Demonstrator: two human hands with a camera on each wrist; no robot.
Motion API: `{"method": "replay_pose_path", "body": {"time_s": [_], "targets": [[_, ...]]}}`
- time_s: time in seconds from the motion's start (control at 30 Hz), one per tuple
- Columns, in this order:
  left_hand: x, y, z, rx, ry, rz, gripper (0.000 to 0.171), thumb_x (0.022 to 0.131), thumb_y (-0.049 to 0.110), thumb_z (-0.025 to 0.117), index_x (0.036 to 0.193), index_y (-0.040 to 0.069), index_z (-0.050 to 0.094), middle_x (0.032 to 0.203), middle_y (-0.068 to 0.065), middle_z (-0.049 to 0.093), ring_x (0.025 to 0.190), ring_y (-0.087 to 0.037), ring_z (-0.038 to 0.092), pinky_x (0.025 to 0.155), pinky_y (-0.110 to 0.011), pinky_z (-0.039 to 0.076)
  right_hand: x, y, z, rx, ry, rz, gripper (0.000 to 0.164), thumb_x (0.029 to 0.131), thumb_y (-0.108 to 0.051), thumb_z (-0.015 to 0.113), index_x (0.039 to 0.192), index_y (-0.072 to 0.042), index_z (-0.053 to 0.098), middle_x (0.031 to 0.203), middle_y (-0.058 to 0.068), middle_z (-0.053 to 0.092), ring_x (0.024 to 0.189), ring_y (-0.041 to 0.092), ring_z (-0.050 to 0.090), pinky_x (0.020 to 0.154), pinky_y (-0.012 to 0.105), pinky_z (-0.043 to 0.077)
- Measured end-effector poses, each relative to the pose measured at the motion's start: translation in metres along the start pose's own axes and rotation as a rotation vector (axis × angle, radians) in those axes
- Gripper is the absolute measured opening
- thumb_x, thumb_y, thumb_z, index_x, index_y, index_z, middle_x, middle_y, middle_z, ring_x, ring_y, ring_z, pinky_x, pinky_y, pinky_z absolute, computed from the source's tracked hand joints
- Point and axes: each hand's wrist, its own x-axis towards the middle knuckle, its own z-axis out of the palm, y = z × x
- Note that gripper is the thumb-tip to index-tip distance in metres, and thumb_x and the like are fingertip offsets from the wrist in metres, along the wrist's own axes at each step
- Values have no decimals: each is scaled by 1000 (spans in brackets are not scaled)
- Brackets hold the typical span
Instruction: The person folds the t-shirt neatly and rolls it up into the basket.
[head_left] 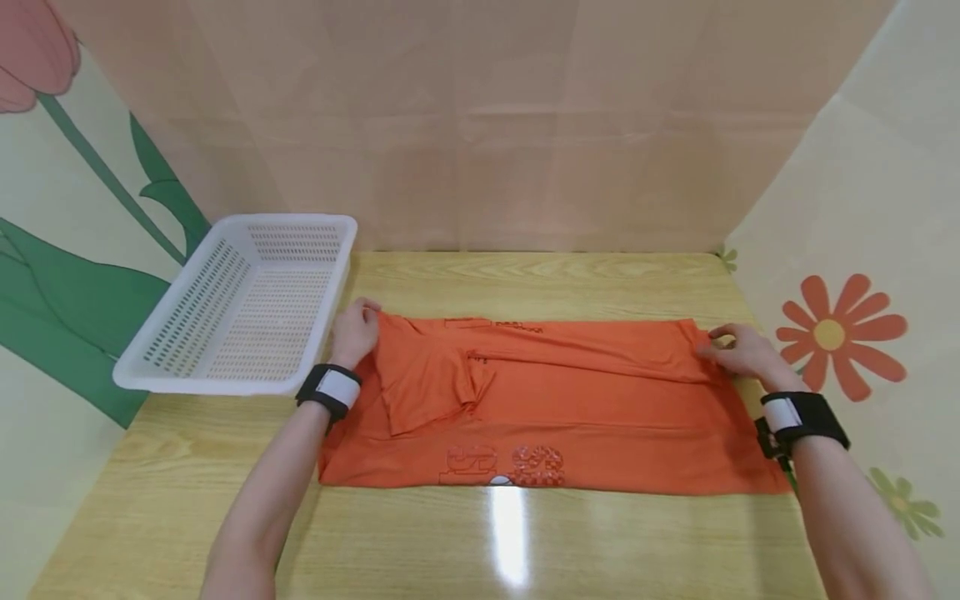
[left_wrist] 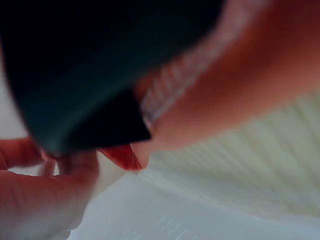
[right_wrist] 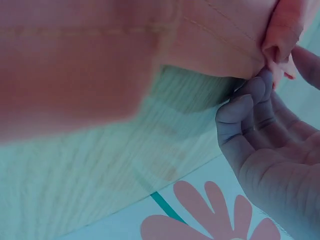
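Observation:
An orange T-shirt (head_left: 600, 400) lies folded lengthwise across the table, with a short sleeve turned inward at its left part and a raised print along the near edge. At the far left corner of the cloth, my left hand (head_left: 356, 333) pinches the fabric; a dark strap blocks most of the left wrist view, where curled fingers (left_wrist: 45, 200) show. My right hand (head_left: 742, 350) holds the far right corner at the hem. In the right wrist view its fingers (right_wrist: 235, 112) are bent at the hem, with bunched cloth between them and the thumb.
A white perforated plastic basket (head_left: 258, 387) stands at the left, close by the left hand. The light wood table (head_left: 405, 542) meets a pinkish covered wall (head_left: 465, 167) behind, with flower-patterned panels (head_left: 900, 250) at both sides.

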Motion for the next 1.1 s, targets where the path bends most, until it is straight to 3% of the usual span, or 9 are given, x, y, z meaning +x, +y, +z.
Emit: {"method": "replay_pose_path", "body": {"time_s": [0.3, 0.37, 0.47, 0.57, 0.77, 0.87, 0.93, 1.0, 1.1], "targets": [[3, 2, 1, -62, 21, -40, 37, 101, 2, 39, 120, -7, 69, 115, -33, 71, 107, -49, 66, 93, -56, 50, 0, -7, 2, 87, 75, -22, 62, 105, -23, 57, 145, 18, 35, 118, 43, 60, 79, 24, 68, 66, 27, 55], [4, 2, 1, -60, 9, -44, 37, 101, 2, 39, 120, -7, 70, 114, -32, 71, 106, -48, 66, 93, -54, 50, 1, -7, 2, 145, 105, -21, 58, 106, -23, 54, 145, 19, 38, 105, 33, 68, 74, 17, 69, 66, 26, 56], [4, 4, 1, -50, -14, -48, 38, 100, 2, 40, 119, -6, 71, 111, -31, 70, 103, -46, 65, 91, -52, 50, 4, -6, 1, 255, 134, -8, 58, 108, -25, 52, 146, 17, 41, 82, 4, 70, 67, 5, 65, 66, 25, 58], [5, 5, -1, -46, -38, -49, 39, 99, 2, 39, 120, -6, 71, 104, -30, 69, 98, -44, 64, 85, -47, 49, 8, -6, 2, 299, 125, 8, 67, 108, -34, 55, 151, 14, 38, 81, -7, 67, 67, 3, 64, 68, 25, 59], [7, 4, -3, -50, -72, -81, 39, 101, 3, 39, 121, -4, 71, 100, -27, 68, 89, -38, 61, 76, -35, 45, 22, -14, 8, 194, 140, -3, 83, 101, -48, 66, 153, 11, 37, 126, 34, 62, 86, 20, 66, 69, 23, 52], [8, 3, -3, -52, -79, -87, 39, 101, 3, 38, 122, -4, 71, 102, -27, 69, 88, -37, 62, 75, -34, 45, 31, -17, 14, 182, 213, 11, 79, 97, -42, 73, 149, 11, 44, 136, 42, 57, 91, 22, 67, 67, 20, 48], [9, 3, -2, -52, -88, -87, 39, 101, 3, 38, 122, -4, 71, 103, -28, 69, 88, -37, 62, 75, -34, 45, 36, -16, 16, 211, 277, 27, 69, 96, -35, 75, 143, 11, 53, 121, 35, 68, 83, 15, 67, 64, 19, 47], [10, 3, -1, -50, -99, -81, 40, 100, 2, 38, 122, -4, 71, 104, -29, 69, 88, -37, 61, 76, -34, 45, 40, -12, 17, 266, 317, 46, 59, 96, -29, 74, 138, 10, 59, 96, 16, 76, 73, 4, 62, 62, 20, 48], [11, 3, -1, -53, -104, -82, 40, 100, 2, 37, 123, -4, 70, 104, -29, 69, 88, -37, 61, 76, -34, 45, 42, -4, 16, 388, 336, 54, 47, 99, -22, 69, 132, 10, 65, 75, -16, 64, 64, -3, 56, 60, 21, 51]]}}
